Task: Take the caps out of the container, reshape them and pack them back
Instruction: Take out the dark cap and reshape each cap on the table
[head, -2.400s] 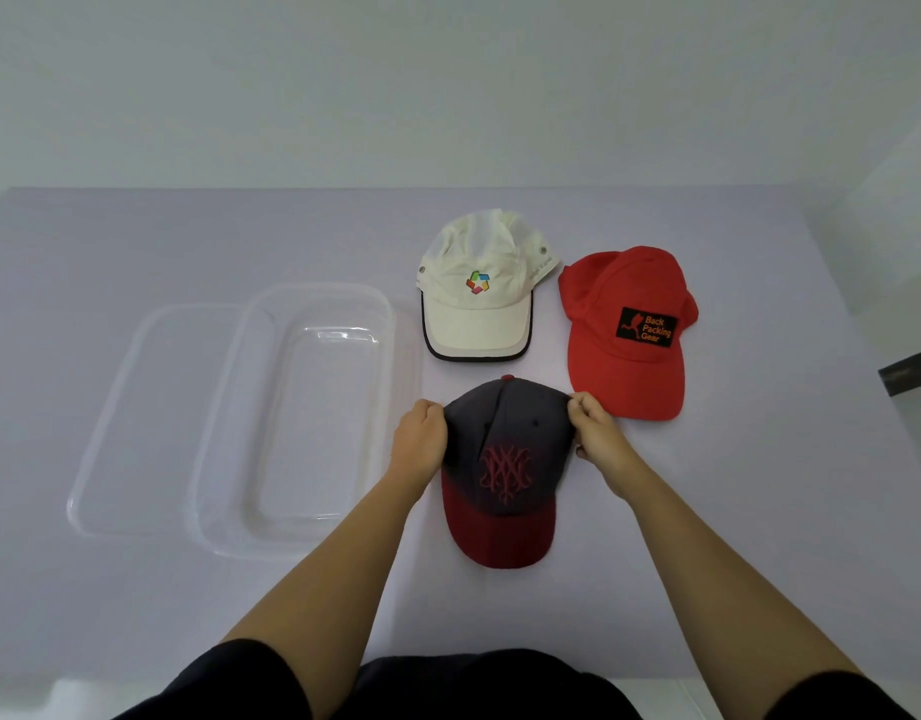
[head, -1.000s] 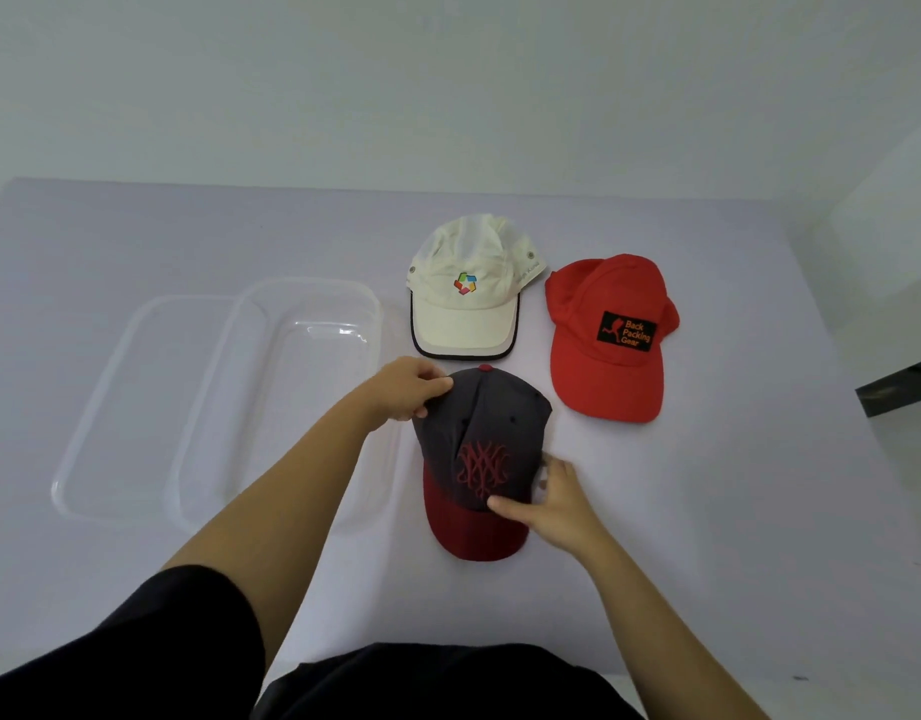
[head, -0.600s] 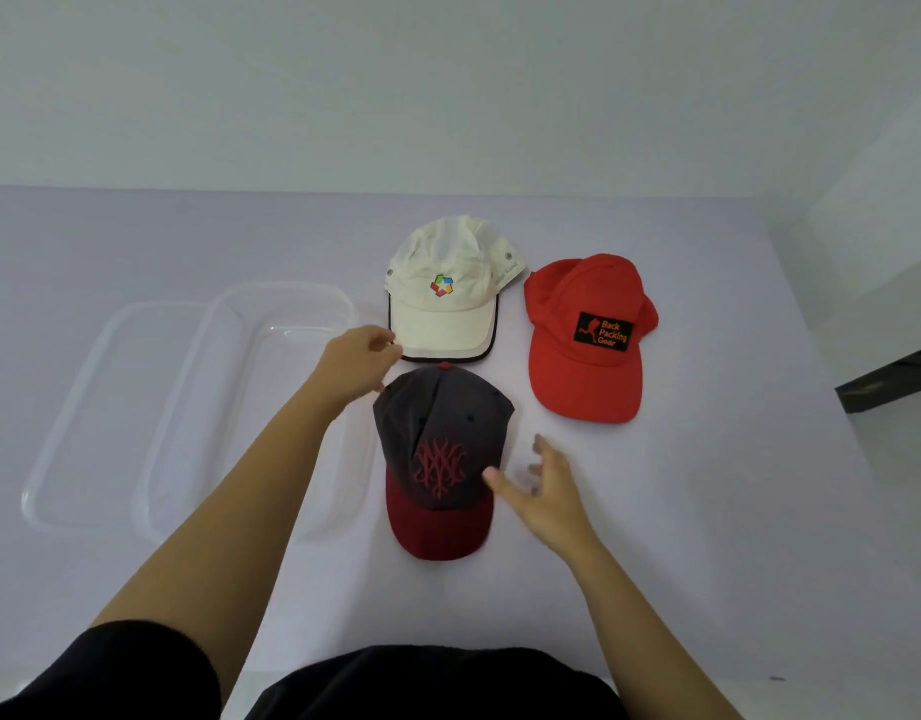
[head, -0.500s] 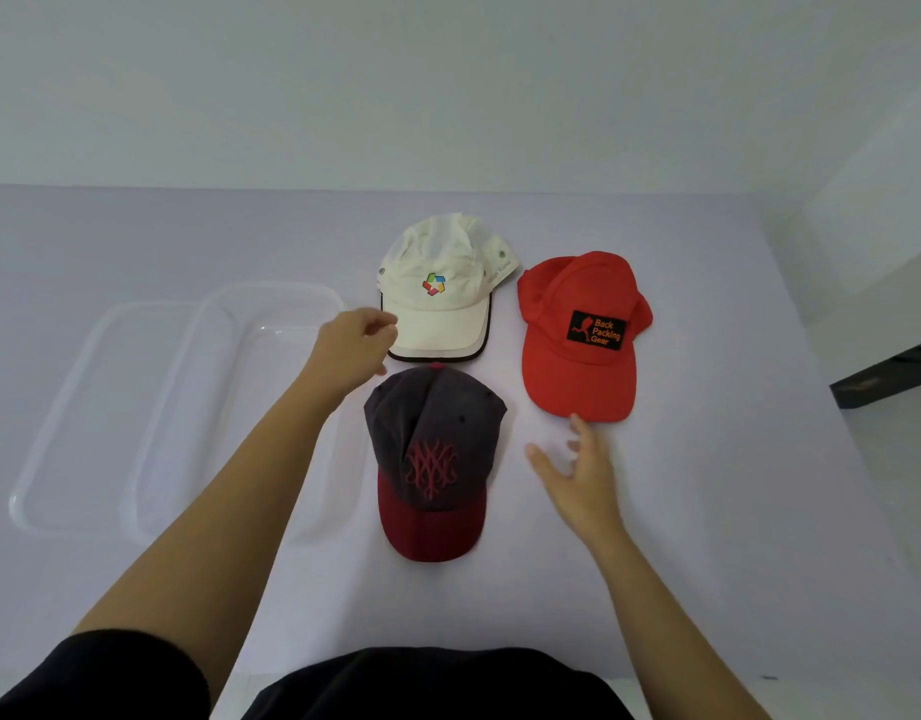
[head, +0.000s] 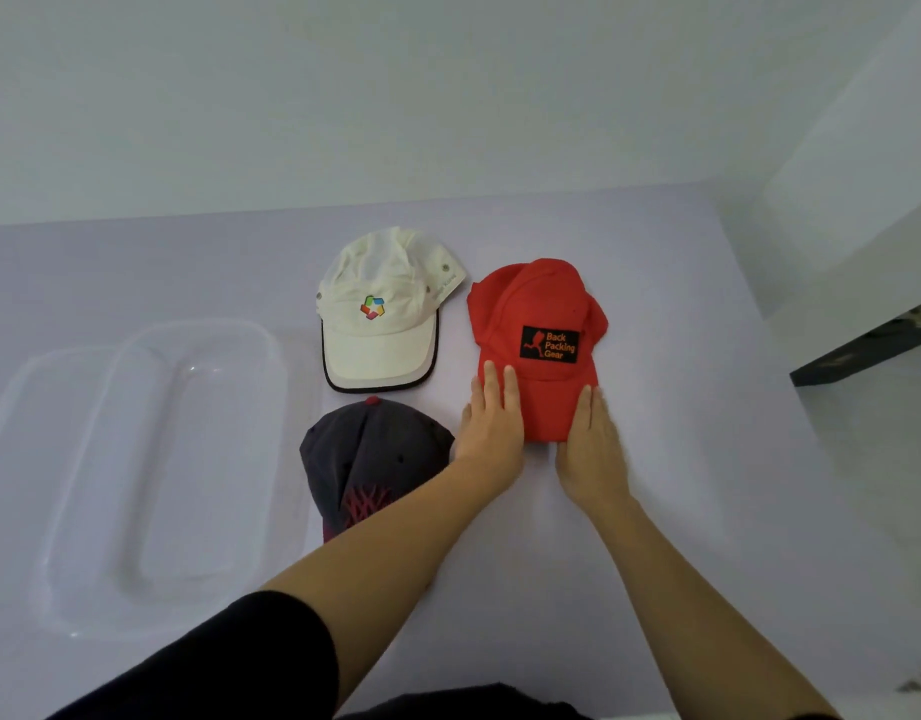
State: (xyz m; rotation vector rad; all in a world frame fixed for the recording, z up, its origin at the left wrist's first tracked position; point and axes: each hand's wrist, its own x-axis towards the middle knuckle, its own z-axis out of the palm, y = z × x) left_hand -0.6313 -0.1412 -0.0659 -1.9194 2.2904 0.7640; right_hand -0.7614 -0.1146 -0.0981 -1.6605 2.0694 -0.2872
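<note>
Right now the red cap (head: 538, 304) is lying flat on the bench (head: 707, 485), and its brim (head: 544, 407) is being bracketed by both grips. The left grip (head: 492, 423) is being laid along one brim edge, straight fingers (head: 510, 387) resting on the fabric. The right grip (head: 590, 439) is being pressed against the opposite edge, its fingers likewise straight. Nothing is being clasped: both grips are being held wide and flat, and whether a thumb is being tucked under the brim cannot be told.

The cap's long axis is running straight ahead from the gap between the grips. The brim tip is lying nearest the wrists, and the crown (head: 536, 288) is lying beyond the fingertips. Both grips are equally near, so a two-sided reshaping is being judged likely. The crown is looking rumpled on the right grip's side, and it would be reached by sliding forward along that axis.

Just outside the left grip a dark cap (head: 375, 449) is lying, partly being covered by the left forearm (head: 396, 543). Ahead of that, a white cap (head: 383, 324) is lying near the red one but apart from it. Well beyond the left grip's outer side a clear container (head: 208, 327) is standing with what is being taken for its lid (head: 37, 407), all three caps out of it.
</note>
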